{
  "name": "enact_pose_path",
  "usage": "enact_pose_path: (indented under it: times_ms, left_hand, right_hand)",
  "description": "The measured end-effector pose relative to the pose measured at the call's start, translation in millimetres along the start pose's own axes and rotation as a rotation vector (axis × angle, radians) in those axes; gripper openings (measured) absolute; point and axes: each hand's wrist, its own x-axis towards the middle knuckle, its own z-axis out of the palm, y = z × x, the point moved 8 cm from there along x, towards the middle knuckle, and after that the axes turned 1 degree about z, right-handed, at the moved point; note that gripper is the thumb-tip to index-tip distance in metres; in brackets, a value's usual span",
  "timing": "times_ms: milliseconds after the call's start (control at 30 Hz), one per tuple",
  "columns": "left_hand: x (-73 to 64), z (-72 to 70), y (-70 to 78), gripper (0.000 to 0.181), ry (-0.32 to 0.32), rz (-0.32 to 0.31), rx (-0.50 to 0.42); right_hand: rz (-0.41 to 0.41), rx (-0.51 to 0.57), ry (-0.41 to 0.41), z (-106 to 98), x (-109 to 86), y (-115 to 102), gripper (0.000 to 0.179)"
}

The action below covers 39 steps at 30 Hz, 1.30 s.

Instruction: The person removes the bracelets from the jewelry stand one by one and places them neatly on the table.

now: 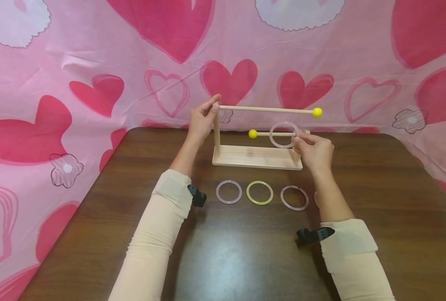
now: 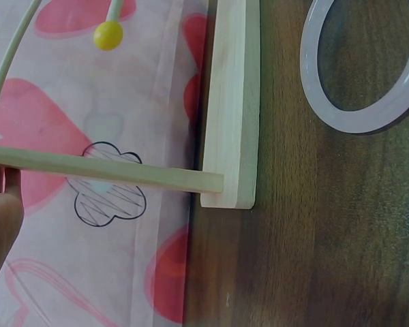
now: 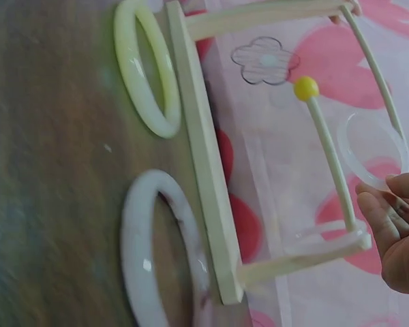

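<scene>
My left hand (image 1: 203, 121) grips the top of the tall post of a wooden stand (image 1: 257, 159), where the long upper rod (image 1: 268, 109) begins. Between thumb and fingers, my right hand (image 1: 317, 152) pinches a translucent pale pink ring (image 1: 283, 146) by its edge. In the head view that ring overlaps the shorter lower rod (image 1: 262, 134); in the right wrist view it shows beside the upper rod. Another pale ring (image 3: 320, 230) hangs at the post end of the lower rod. Yellow balls cap both rods' free ends.
In front of the stand, a purple ring (image 1: 229, 203), a yellow-green ring (image 1: 260, 203) and a pinkish ring (image 1: 294, 208) lie in a row on the brown table (image 1: 230, 259). The edge of another ring peeks out by my right wrist. A heart-patterned pink cloth (image 1: 162, 54) hangs behind.
</scene>
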Motion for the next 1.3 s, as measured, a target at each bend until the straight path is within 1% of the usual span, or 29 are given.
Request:
enact_pose_path:
  times_ms: [133, 267, 367, 600, 667, 767, 900, 933, 1067, 1167, 1200, 1233, 1300]
  left_hand:
    - [-1.5, -0.6, 0.2, 0.034, 0.004, -0.013, -0.006]
    - [-1.1, -1.9, -1.1, 0.034, 0.010, -0.017, -0.009]
    - [-0.5, -2.6, -2.3, 0.034, 0.011, -0.018, -0.009]
    - [10.1, -7.3, -23.9, 0.035, 0.012, 0.003, -0.037]
    - [11.2, -7.8, -26.6, 0.036, 0.017, 0.009, -0.033]
    - [11.5, -7.6, -27.3, 0.035, 0.024, 0.022, -0.019]
    - [11.1, -6.9, -26.1, 0.035, 0.027, 0.034, -0.005]
    - [11.3, -6.8, -26.4, 0.035, 0.026, 0.029, -0.006]
    - [11.3, -6.5, -27.2, 0.035, 0.017, 0.021, -0.003]
    - [11.4, -6.3, -27.8, 0.035, 0.019, 0.014, -0.004]
    - [11.6, -6.3, -28.1, 0.035, 0.022, 0.011, -0.003]
    - [11.8, -6.2, -28.4, 0.035, 0.025, 0.006, -0.004]
    - [12.5, -5.4, -28.5, 0.034, 0.025, 0.004, -0.009]
  right_hand:
    - [-0.005, 0.030, 0.019, -11.2, 3.5, -1.2, 0.031]
    - [0.001, 0.090, 0.010, -19.4, 6.6, 0.2, 0.032]
    - [0.017, 0.094, 0.006, -25.5, 7.3, 2.6, 0.032]
    - [0.034, 0.035, 0.024, -39.3, 5.1, 7.1, 0.035]
    - [0.037, 0.040, 0.027, -43.7, 4.6, 8.4, 0.035]
    - [0.038, 0.069, 0.034, -50.0, 4.5, 10.5, 0.034]
    - [0.050, 0.129, 0.033, -58.9, 5.4, 14.4, 0.014]
    - [0.055, 0.128, 0.029, -61.0, 5.4, 15.3, 0.011]
    - [0.056, 0.112, 0.018, -69.6, 5.3, 18.5, 0.020]
    - [0.065, 0.142, 0.016, -75.2, 4.9, 22.8, 0.019]
    - [0.075, 0.138, 0.019, -77.2, 4.5, 24.9, 0.020]
    - [0.084, 0.140, 0.014, -78.9, 3.9, 26.8, 0.016]
    - [0.111, 0.144, 0.002, -82.3, 3.1, 31.2, 0.015]
